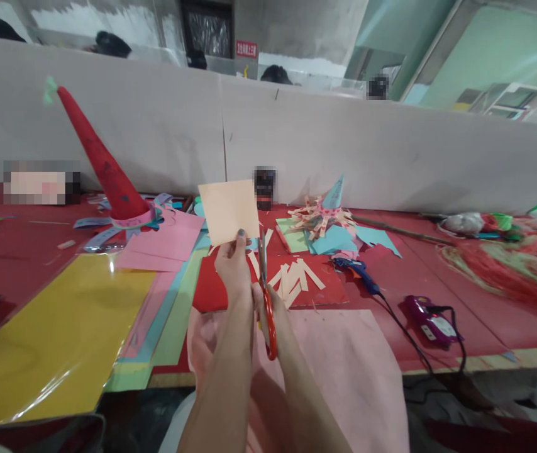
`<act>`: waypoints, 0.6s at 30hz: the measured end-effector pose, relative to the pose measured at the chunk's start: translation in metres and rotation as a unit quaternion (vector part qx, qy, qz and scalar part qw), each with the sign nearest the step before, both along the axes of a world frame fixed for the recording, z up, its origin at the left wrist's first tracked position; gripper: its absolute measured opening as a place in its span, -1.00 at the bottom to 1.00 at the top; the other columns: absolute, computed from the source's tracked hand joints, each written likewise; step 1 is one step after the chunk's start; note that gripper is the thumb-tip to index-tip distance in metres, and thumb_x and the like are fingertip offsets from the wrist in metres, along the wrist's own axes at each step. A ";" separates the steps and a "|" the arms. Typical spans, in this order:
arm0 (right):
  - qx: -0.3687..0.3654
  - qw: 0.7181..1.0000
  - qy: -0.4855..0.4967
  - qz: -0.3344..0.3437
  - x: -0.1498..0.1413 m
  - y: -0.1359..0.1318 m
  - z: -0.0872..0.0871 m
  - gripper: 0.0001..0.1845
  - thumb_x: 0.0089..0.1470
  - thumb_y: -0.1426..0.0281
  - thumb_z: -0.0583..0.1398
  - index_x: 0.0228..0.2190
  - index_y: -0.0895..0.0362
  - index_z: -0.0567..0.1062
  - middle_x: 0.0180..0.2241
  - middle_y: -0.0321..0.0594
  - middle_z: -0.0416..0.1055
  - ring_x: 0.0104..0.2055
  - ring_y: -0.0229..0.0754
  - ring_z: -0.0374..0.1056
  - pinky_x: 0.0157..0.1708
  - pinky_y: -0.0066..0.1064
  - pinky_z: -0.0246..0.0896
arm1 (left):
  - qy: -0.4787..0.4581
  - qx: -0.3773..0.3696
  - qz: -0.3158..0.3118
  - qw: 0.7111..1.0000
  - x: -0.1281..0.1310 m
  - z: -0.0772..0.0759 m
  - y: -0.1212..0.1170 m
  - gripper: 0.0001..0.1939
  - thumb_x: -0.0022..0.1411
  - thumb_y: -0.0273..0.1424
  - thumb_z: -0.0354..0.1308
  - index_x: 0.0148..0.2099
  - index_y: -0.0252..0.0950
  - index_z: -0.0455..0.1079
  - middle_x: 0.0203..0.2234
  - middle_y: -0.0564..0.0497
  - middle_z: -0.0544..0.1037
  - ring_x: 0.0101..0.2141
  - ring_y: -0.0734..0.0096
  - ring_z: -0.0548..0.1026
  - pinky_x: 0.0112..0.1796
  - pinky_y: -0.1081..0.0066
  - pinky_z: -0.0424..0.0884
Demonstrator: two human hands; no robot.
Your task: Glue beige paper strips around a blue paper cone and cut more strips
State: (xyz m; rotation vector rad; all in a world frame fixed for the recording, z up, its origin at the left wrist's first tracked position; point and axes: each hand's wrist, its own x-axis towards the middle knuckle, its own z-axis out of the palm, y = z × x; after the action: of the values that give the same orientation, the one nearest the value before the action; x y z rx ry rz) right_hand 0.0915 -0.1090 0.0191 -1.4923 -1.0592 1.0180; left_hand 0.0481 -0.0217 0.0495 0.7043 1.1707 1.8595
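Note:
Between the thumb and fingers of my left hand (pixel 235 264) is a square sheet of pale peach paper (pixel 228 212), held up above the table. My right hand (pixel 268 308) grips a pair of scissors (pixel 271 321) with red handles. The blades point upward along the sheet's right edge; whether they touch the paper I cannot tell. Below and to the right, several cut strips of peach paper (pixel 292 280) lie loosely on a red sheet (pixel 209 283). Pink cloth (pixel 344 352) covers the table's front edge and my lap.
A tall red cone (pixel 101 154) stands at the left, near pink paper (pixel 165 242) and a yellow sheet (pixel 75 333). To the right lie a blue glue gun (pixel 360 272), a corded purple device (pixel 431 321), red and green netting (pixel 514 270) and a fringed paper piece (pixel 327 217). A white partition (pixel 155 126) rises behind.

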 end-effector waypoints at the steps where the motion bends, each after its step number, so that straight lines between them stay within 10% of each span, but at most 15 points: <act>1: -0.007 1.000 0.003 0.006 0.000 -0.001 0.002 -0.62 0.00 0.08 0.06 -0.56 0.13 0.26 -0.62 -0.38 0.20 -0.55 -0.31 0.18 -0.54 -0.51 0.06 | 0.013 0.002 -0.002 1.000 0.000 0.000 0.000 -0.71 -0.05 -0.21 0.20 -0.44 -0.39 0.43 -0.59 0.02 0.50 -0.51 0.50 0.45 -0.42 0.49 0.37; 18: -0.027 0.976 0.209 -0.063 0.014 0.007 -0.005 -0.67 0.05 0.13 -0.02 -0.52 0.11 0.29 -0.72 -0.41 0.07 -0.69 -0.32 -0.02 -0.66 -0.46 -0.11 | 0.097 -0.024 -0.156 0.983 0.026 0.008 -0.025 -0.77 0.01 -0.26 0.16 -0.38 -0.34 0.43 -0.48 -0.01 0.55 -0.42 0.43 0.50 -0.35 0.49 0.36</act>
State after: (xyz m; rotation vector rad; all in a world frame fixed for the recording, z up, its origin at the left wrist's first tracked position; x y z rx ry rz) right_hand 0.1059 -0.1022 0.0138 -1.2938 -0.6347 1.2109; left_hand 0.0739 -0.0471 0.0577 0.9987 1.1476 1.5223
